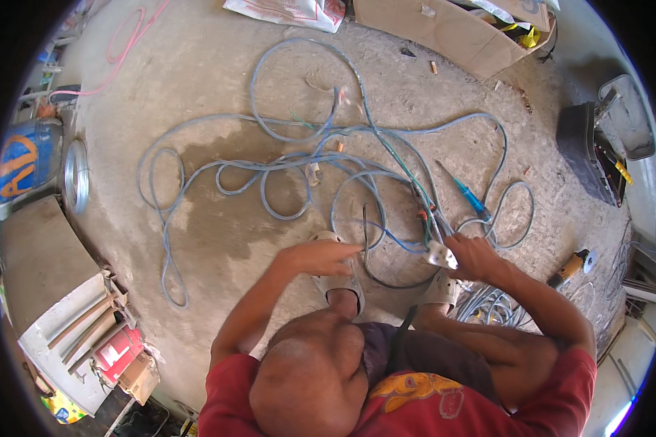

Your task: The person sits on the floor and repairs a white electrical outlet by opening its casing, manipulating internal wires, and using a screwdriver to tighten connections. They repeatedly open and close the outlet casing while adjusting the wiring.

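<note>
My right hand (475, 256) is closed on a small white block with dark holes (440, 255), which looks like an electrical socket. Blue and green wires run up from beside it, next to orange-handled pliers (424, 212), partly hidden by the wires. Over my left shoe, my left hand (321, 258) has its fingers stretched out to the right. Its index fingertip is at a thin black cable (366, 264); whether they touch, I cannot tell. A blue-handled screwdriver (474, 200) lies just beyond my right hand.
Long loops of blue-grey cable (229, 164) spread over the concrete floor. An angle grinder (567, 269) and a coil of grey cable (492, 306) lie at right. A black toolbox (589, 149) stands farther right, a cardboard box (444, 36) at the back, a wire coil (76, 177) at left.
</note>
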A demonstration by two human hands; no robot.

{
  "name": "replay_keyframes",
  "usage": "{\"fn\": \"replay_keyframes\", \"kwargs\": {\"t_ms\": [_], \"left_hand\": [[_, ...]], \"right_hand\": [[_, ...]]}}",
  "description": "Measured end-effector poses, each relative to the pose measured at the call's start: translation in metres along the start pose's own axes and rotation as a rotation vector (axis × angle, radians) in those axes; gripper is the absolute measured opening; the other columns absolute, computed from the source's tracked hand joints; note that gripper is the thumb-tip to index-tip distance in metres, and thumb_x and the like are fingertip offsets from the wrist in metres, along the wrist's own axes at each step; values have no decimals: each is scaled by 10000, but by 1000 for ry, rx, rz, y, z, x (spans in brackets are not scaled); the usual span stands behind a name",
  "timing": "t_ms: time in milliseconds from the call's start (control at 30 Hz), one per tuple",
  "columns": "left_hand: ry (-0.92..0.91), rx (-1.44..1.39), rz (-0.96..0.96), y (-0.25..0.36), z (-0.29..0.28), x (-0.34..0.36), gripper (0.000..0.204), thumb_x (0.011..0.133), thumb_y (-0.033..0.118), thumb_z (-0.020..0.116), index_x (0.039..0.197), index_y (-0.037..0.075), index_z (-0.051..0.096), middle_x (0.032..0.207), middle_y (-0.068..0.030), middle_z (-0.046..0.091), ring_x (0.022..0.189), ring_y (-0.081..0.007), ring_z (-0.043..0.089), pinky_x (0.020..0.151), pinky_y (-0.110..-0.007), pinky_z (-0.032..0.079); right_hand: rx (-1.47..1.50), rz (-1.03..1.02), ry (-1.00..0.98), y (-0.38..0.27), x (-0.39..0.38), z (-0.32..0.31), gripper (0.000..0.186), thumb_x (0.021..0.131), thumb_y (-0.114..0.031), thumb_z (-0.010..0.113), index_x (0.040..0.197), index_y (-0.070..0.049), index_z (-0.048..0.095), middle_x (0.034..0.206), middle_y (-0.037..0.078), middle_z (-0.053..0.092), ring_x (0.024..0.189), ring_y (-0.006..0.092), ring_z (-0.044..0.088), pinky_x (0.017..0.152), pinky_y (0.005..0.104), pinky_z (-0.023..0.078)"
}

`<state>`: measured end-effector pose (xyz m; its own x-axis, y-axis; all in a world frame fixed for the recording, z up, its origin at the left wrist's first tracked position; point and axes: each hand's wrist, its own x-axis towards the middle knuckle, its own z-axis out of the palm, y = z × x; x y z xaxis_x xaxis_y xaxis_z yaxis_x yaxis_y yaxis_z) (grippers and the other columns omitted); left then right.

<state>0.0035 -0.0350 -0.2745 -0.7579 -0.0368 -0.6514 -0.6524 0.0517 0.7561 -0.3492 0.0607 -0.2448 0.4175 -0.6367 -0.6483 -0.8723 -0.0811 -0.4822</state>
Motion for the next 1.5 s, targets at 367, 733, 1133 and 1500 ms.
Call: {"fn": "replay_keyframes", "kwargs": {"t_ms": [367,733,1133,1500], "left_hand": [[1036,184,29,-22,-172,21,309,903,208,615,1154,29,625,1045,-138,680,953,-263,645,842,-376,491],[1250,-210,129,6,-124,50,234,904,173,671,1049,-1,617,948,-135,659,875,-196,621,791,-321,487],[1692,104,433,11,-73,13,192,832,60,703,971,46,572,983,-123,655,910,-285,643,796,-365,505],[1024,604,700,32,-80,-4,250,721,-30,661,952,54,618,1041,-105,616,1038,-298,594,929,-438,442]], "right_hand": [[-333,284,-409,55,9,-68,413,743,-417,691,900,-38,735,865,200,703,845,372,687,738,450,546],[304,-295,431,-51,138,-125,250,852,-164,591,1036,-2,637,933,189,670,875,341,654,769,422,508],[1297,-410,396,-126,160,-78,290,919,-150,633,1157,14,614,918,45,634,819,120,573,752,284,473],[1032,-284,423,-82,135,-100,161,953,-119,593,950,3,698,740,23,629,675,101,559,631,269,480]]}}
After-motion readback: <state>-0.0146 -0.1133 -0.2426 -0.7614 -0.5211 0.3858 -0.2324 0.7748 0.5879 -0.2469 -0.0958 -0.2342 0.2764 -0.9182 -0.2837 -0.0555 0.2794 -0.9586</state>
